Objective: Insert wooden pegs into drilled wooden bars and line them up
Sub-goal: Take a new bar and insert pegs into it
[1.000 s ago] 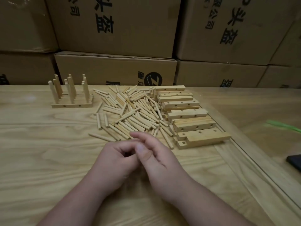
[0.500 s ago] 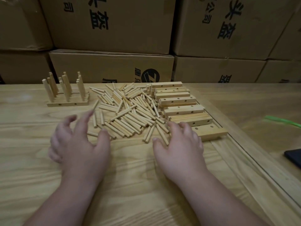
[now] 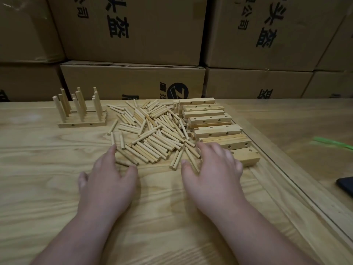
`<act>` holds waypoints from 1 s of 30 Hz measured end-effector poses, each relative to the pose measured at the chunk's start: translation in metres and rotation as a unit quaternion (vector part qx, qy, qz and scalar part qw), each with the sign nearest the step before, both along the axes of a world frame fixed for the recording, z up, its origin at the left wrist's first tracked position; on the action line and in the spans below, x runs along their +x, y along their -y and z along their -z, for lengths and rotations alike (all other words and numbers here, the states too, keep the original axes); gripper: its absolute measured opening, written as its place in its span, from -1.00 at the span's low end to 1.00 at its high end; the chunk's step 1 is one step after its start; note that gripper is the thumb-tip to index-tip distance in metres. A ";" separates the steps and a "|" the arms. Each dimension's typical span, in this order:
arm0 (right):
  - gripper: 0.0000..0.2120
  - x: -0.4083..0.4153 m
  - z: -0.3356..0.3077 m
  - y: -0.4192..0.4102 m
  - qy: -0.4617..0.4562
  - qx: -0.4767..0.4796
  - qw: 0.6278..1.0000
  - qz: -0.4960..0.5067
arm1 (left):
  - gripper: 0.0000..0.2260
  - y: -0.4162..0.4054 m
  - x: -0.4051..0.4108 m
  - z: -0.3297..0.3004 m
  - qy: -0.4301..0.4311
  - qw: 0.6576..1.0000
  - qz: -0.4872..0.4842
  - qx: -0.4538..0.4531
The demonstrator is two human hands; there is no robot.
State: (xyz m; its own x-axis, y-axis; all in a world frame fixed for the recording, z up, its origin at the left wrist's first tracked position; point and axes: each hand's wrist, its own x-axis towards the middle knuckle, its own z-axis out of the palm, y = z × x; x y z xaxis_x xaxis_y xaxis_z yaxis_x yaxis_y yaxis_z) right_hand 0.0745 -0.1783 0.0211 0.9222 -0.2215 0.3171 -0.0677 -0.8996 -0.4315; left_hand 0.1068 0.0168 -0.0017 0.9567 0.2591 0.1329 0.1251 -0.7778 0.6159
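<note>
A loose pile of wooden pegs [image 3: 152,131] lies in the middle of the wooden table [image 3: 47,169]. To its right is a stack of drilled wooden bars [image 3: 214,119]. At the back left stand finished bars with upright pegs [image 3: 80,111], lined up side by side. My left hand [image 3: 108,180] rests palm down at the pile's near left edge, fingers spread, fingertips touching pegs. My right hand [image 3: 212,169] lies palm down at the pile's near right edge, its fingers over the nearest bar [image 3: 246,157] and some pegs. Neither hand grips anything that I can see.
Stacked cardboard boxes [image 3: 133,35] form a wall behind the table. A groove runs along the table's right side. Beyond it lie a green strip [image 3: 332,143] and a dark flat object [image 3: 345,185] at the right edge.
One second ago my hands were joined in front of the pile. They have parted and reached forward, now lying flat at the pile's near edge, the left shifted right toward the pegs.
</note>
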 end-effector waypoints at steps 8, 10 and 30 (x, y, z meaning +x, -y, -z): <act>-0.60 0.007 -0.008 0.033 -0.085 -0.074 0.992 0.057 | -0.35 -0.001 0.000 0.001 -0.031 0.998 -0.052 0.019; -0.61 0.009 -0.008 0.038 -0.099 -0.074 0.990 0.061 | -0.37 0.000 0.001 0.002 -0.029 0.999 -0.040 0.009; -0.76 0.016 0.000 0.046 -0.043 -0.108 0.993 0.038 | -0.46 0.000 0.003 0.009 0.008 0.997 0.071 0.008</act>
State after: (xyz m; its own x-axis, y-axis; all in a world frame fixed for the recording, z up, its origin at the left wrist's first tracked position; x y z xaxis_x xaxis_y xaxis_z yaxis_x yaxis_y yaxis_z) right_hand 0.0905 -0.2245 0.0207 0.9310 -0.2273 0.2858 -0.1672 -0.9611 -0.2197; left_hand 0.1100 0.0171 -0.0103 0.9814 0.1189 0.1507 0.0038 -0.7971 0.6039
